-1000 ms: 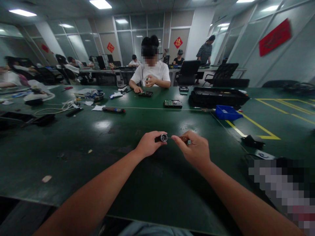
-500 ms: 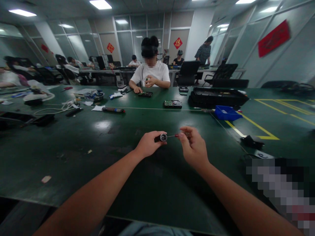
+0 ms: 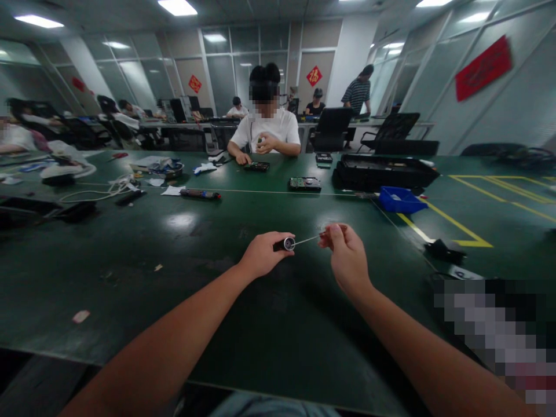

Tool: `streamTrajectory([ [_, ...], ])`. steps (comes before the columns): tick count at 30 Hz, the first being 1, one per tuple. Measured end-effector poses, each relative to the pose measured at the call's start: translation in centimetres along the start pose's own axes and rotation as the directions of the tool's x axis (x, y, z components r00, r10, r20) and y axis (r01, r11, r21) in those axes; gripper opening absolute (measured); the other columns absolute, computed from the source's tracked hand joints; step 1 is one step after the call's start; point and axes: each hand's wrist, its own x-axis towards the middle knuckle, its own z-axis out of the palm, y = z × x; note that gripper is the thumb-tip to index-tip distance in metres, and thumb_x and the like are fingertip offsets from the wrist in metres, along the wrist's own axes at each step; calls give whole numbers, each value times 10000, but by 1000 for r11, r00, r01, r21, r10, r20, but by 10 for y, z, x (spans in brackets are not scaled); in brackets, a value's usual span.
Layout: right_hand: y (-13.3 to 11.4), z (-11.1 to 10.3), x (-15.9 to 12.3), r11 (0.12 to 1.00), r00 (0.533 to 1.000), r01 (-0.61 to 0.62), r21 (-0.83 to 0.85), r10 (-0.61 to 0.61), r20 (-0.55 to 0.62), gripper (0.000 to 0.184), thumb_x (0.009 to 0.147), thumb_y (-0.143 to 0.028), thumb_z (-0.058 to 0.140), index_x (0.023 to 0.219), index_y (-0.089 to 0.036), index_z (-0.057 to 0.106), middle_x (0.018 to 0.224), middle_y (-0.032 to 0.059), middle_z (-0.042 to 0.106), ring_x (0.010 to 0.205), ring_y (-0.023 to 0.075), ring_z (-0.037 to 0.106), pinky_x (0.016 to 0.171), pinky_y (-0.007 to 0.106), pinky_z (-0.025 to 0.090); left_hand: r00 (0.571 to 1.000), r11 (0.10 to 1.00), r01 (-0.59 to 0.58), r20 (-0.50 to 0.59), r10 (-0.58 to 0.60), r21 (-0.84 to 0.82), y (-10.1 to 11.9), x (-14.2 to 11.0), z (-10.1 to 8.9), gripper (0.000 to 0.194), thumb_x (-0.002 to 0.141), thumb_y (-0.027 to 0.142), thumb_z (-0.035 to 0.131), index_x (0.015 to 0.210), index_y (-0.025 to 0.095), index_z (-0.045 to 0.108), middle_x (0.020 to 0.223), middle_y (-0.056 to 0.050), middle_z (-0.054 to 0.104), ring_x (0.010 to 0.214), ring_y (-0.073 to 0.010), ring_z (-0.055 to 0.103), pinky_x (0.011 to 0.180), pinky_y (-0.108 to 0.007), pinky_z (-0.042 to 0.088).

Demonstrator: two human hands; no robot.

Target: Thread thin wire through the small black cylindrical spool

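Note:
My left hand [image 3: 259,255] is closed around a small dark cylinder [image 3: 279,246], whose round open end with a silvery rim faces right. In my right hand [image 3: 350,260] a thin screwdriver [image 3: 306,239] is pinched between thumb and fingers, its metal shaft pointing left. The shaft's tip is at the cylinder's rim; whether it goes inside I cannot tell. Most of the reddish handle is hidden by my fingers. Both hands are held over the green table [image 3: 269,341].
Across the table a person [image 3: 273,130] in a white shirt handles a dark drive [image 3: 256,166]. Nearer lies a hard drive [image 3: 304,183]. A black casing [image 3: 384,174] and a blue tray [image 3: 400,201] are at right. A dark pen-like tool [image 3: 200,194] and white cable [image 3: 104,192] lie left.
My right hand has shifted slightly right and turned, and more of the screwdriver's shaft shows, now slanting up to the right. My left hand and the cylinder stay nearly still.

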Motion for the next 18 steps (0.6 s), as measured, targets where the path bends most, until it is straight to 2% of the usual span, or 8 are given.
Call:
streamTrajectory([
  [5, -10, 1, -7, 980, 994, 107, -168, -104, 28, 237, 1001, -413, 490, 973, -209, 608, 828, 37, 680, 751, 180, 648, 741, 358, 516, 1000, 1000, 5, -1, -5, -6, 1, -1, 0, 385, 819, 247, 791, 1196, 249, 713, 1125, -22, 748, 1008, -204, 689, 915, -352, 522],
  [13, -17, -1, -10, 934, 974, 220, -282, -198, 107, 218, 1001, -393, 485, 1012, -209, 602, 843, 49, 707, 768, 200, 686, 728, 364, 520, 1000, 1000, -1, -28, 0, -9, 1, 0, 0, 396, 820, 250, 791, 1206, 252, 707, 1128, -20, 748, 1025, -204, 687, 910, -348, 528],
  [18, -16, 0, -12, 930, 975, 220, -295, -205, 80, 220, 1004, -399, 474, 1014, -213, 592, 838, 49, 712, 753, 200, 691, 725, 364, 524, 999, 1000, 9, -38, -9, -8, -1, 0, 2, 411, 816, 257, 794, 1217, 255, 702, 1153, -24, 746, 1036, -205, 690, 923, -350, 531],
])
